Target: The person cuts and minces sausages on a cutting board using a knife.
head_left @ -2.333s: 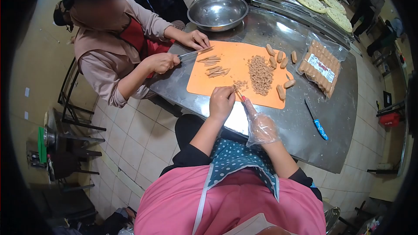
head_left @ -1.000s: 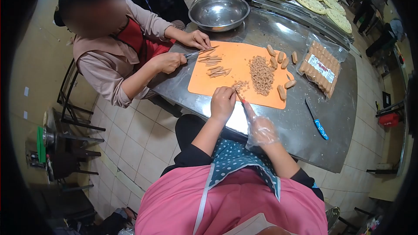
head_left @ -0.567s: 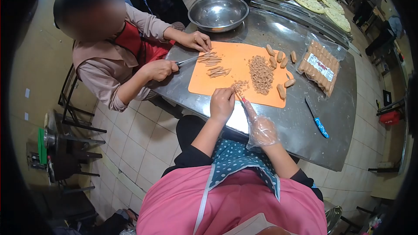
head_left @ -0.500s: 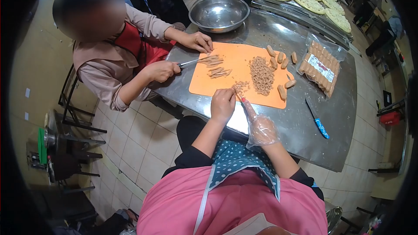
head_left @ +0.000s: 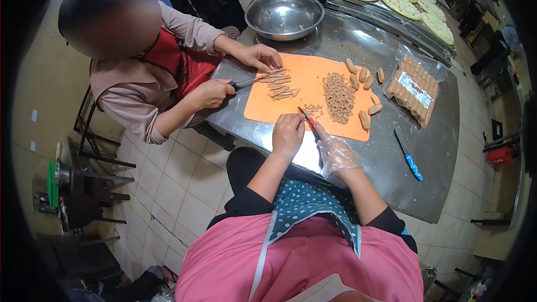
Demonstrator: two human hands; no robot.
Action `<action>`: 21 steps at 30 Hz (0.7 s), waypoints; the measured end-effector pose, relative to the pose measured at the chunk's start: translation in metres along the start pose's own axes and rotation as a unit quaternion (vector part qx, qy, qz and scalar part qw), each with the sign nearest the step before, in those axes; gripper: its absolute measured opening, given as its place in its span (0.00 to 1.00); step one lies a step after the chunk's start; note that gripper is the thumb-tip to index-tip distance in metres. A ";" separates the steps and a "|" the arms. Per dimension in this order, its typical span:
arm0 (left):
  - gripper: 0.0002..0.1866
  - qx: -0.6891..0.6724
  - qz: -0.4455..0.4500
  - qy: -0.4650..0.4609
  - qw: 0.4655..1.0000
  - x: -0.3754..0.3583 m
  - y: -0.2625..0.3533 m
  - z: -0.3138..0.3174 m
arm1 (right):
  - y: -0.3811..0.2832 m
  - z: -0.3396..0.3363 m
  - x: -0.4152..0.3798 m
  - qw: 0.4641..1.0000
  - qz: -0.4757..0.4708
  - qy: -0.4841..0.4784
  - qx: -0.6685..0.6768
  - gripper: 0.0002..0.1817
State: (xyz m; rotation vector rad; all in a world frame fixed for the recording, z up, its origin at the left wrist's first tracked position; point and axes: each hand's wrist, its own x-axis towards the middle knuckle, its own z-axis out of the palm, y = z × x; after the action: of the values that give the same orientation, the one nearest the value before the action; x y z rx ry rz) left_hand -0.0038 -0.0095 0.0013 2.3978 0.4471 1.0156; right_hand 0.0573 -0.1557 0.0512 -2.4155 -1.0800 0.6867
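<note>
My right hand, in a clear plastic glove, grips a knife with a red handle, its blade pointing up and left over the front edge of the orange cutting board. Beside the blade, the bare fingers of my left hand are bent together at the board's edge; what they hold, if anything, is hidden. Chopped sausage bits lie just past the blade. A larger pile of chopped sausage is right of them, and sausage strips are at the left.
Across the left corner, another person holds a knife over the strips. A steel bowl stands at the back. On the right are sausage pieces, a sausage pack and a blue-handled knife. Trays of topped rounds are behind.
My right hand has shifted slightly up, and the knife blade now shows more clearly, tilted to the upper left. The other person's far hand has moved slightly right over the strips.
</note>
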 end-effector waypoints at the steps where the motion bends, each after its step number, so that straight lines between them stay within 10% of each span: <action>1: 0.03 0.002 0.003 0.005 1.000 0.000 0.000 0.000 | -0.004 -0.005 -0.007 1.000 0.000 0.000 0.000 0.29; 21: 0.03 0.004 -0.010 -0.004 1.000 -0.001 0.000 -0.002 | 0.001 0.017 -0.021 0.989 -0.031 0.085 -0.120 0.31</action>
State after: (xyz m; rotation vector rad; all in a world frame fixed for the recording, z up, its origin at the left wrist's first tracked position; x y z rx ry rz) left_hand -0.0058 -0.0097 0.0015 2.3986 0.4722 0.9969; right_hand 0.0360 -0.1702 0.0428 -2.5717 -1.2204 0.3373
